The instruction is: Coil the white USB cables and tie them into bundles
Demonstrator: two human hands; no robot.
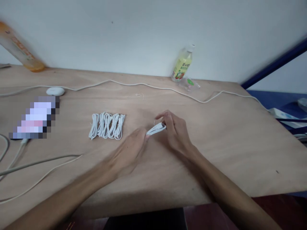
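Observation:
A folded white cable [155, 128] is held between my two hands above the wooden table. My left hand [134, 143] is closed on its left end. My right hand [176, 129] has its fingers bent round the right end, where a connector and a thin tie show; the thumb is partly hidden. Left of my hands, several white cable bundles [106, 126] lie side by side in a row on the table.
A long white cord [144, 84] crosses the table [240, 134] toward the wall. A yellow-labelled bottle [182, 65] and a plastic wrapper [190, 83] stand behind. At left are a phone [35, 118], a white case [55, 91], an orange bottle [21, 49] and loose cables [40, 163].

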